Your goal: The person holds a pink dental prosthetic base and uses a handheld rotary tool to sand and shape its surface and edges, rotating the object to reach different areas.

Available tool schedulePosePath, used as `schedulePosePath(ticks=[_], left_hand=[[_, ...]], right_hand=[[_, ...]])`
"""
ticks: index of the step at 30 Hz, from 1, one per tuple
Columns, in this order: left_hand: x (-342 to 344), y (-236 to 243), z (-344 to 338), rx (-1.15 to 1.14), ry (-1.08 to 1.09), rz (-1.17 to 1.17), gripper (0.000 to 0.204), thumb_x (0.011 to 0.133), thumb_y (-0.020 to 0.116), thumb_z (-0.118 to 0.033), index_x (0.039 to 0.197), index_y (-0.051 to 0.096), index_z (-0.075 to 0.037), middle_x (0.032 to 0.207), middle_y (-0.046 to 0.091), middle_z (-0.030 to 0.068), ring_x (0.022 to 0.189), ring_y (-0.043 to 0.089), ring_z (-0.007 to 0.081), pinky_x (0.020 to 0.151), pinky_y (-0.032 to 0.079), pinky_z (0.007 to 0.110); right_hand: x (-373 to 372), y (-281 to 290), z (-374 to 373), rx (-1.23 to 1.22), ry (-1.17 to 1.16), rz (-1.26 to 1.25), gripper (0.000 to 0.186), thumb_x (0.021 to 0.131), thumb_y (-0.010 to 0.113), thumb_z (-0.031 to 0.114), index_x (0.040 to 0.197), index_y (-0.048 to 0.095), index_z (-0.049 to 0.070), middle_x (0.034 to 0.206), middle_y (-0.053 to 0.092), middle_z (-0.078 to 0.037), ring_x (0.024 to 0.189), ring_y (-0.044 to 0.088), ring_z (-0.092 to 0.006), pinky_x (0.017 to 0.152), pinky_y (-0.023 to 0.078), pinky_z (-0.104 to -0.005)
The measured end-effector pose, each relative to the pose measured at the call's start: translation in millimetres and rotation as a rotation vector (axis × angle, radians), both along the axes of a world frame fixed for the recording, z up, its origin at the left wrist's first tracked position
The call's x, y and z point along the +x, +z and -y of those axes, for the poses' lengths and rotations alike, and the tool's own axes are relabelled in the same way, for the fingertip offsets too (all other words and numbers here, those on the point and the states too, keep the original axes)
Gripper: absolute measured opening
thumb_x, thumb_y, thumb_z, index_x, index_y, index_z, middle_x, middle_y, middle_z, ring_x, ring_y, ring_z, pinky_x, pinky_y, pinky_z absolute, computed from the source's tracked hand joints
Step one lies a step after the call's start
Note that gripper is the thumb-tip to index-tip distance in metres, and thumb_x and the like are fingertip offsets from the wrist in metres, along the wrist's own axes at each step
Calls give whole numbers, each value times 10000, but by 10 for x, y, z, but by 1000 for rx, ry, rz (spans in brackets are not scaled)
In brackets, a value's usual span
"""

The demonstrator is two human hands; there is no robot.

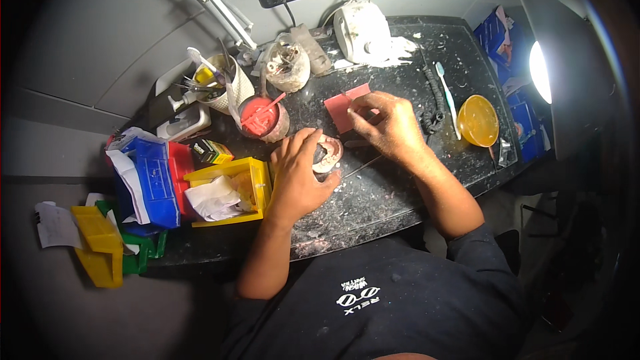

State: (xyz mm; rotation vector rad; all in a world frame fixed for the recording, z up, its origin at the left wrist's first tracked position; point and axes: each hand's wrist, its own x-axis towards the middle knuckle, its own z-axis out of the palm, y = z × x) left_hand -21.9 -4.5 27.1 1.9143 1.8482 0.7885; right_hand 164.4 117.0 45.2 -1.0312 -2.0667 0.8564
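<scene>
A dental cast (329, 154), pale with a pinkish rim, rests on the dark bench, and my left hand (297, 175) is closed around its left side. The palm and fingers hide part of the cast. To the right, a flat pink sheet that looks like wax (339, 115) lies at a tilt, with a notch in its far edge. My right hand (390, 123) has thumb and fingers pinched at the sheet's right edge; the fingertips partly cover it.
A bowl of pink material with a stick (260, 117), a tool pot (227, 87) and a cluttered jar (287, 67) stand behind my left hand. Yellow (263, 190) and blue bins (157, 187) sit left. A toothbrush (448, 97) and orange bowl (479, 121) lie right; a white machine (363, 30) stands behind.
</scene>
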Motion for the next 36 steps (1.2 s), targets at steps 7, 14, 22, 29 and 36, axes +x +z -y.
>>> schedulePosePath(ticks=[7, 14, 22, 29, 36], left_hand=[[27, 7, -24, 32, 40, -30, 772, 730, 852, -168, 1411, 505, -60, 1356, 565, 160, 1274, 504, 346, 1105, 325, 475], [54, -88, -74, 198, -24, 220, 803, 719, 878, -146, 1383, 463, 32, 1309, 557, 242, 1196, 568, 411, 1051, 450, 472], [94, -71, -103, 346, -17, 262, 842, 624, 940, -107, 1352, 535, 16, 1248, 619, 183, 1086, 654, 302, 940, 546, 387], [96, -67, -97, 382, -21, 266, 837, 639, 957, -155, 1341, 541, 31, 1255, 614, 189, 1085, 661, 289, 933, 553, 376], [81, -79, -98, 389, -51, 388, 837, 654, 966, -217, 1329, 535, 29, 1264, 611, 183, 1105, 656, 279, 948, 547, 385]], right_hand=[[-13, -53, -10, 27, 35, 8, 142, 852, 761, 80, 954, 712, -5, 884, 716, -130, 752, 724, -227, 671, 579, -319], [-91, -51, 108, -6, 192, 6, 203, 854, 795, 115, 988, 709, -10, 853, 722, -137, 732, 724, -219, 644, 579, -315], [-63, -28, 104, -122, 242, -53, 210, 888, 782, 138, 1015, 707, -10, 837, 745, -103, 721, 735, -150, 635, 577, -288], [-57, 49, 101, -208, 236, -76, 168, 877, 782, 124, 960, 721, -8, 806, 730, -112, 732, 729, -160, 683, 589, -298], [-32, 60, 77, -335, 255, -112, 185, 884, 786, 136, 995, 739, -5, 844, 751, -89, 760, 726, -130, 697, 586, -281]])
